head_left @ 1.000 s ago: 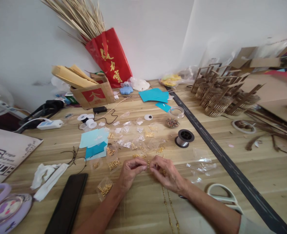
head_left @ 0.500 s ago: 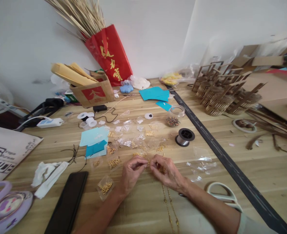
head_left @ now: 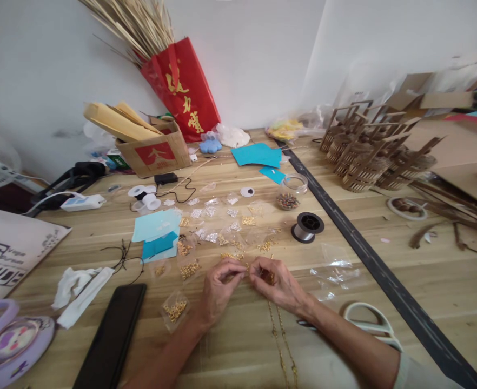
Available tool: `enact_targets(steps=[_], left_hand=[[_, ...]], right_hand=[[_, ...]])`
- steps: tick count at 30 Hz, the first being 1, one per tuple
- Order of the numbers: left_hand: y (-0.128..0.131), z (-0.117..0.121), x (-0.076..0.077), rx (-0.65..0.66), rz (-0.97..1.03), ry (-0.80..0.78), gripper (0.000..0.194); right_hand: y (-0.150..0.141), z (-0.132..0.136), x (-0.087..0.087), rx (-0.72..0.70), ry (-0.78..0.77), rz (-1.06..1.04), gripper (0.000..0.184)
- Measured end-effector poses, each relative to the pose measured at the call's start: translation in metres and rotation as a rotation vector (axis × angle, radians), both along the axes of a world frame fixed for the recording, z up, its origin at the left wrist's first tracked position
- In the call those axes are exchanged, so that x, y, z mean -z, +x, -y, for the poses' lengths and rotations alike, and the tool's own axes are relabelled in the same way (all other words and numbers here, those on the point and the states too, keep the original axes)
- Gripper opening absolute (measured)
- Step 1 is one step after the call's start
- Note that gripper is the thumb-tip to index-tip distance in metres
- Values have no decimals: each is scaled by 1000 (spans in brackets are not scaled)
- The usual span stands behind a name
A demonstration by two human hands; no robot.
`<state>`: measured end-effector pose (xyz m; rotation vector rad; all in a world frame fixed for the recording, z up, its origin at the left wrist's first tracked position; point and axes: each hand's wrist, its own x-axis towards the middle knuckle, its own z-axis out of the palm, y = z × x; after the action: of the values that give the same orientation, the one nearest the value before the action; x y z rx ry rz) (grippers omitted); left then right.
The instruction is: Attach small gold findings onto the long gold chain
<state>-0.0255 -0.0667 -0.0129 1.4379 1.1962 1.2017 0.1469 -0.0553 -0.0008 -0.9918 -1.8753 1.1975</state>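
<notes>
My left hand point(head_left: 223, 287) is closed in a pinch, thumb against forefinger, around a tiny gold-coloured piece too small to name. Almost touching it, my right hand point(head_left: 277, 282) is also pinched, with gold-coloured chain bunched in its curled fingers. Two strands of the gold chain point(head_left: 282, 346) run from below that hand toward the table's front edge. Gold beads point(head_left: 190, 270) lie on small plastic bags left of my hands, and another bag of gold beads point(head_left: 176, 310) lies nearer. Beyond my fingertips are more small gold findings point(head_left: 267, 246).
A spool of clear line point(head_left: 306, 228) and a jar of mixed beads point(head_left: 287, 201) stand behind my right hand. Scissors point(head_left: 372, 324) lie beside my right forearm. A black phone point(head_left: 111, 337) is at left. Small wooden baskets point(head_left: 368, 151) stand at back right, beyond a dark strip point(head_left: 356, 243).
Both hands hold nearly the same pinched pose, with only slight finger movement. The hanging chain strands have shifted slightly left near the right hand.
</notes>
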Motion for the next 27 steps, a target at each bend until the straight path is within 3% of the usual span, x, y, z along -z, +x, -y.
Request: enact_targets(steps=[27], left_hand=[[-1,0,4,38,0,33,6]], right_hand=[[0,0,4,-3,-44,-4,9]])
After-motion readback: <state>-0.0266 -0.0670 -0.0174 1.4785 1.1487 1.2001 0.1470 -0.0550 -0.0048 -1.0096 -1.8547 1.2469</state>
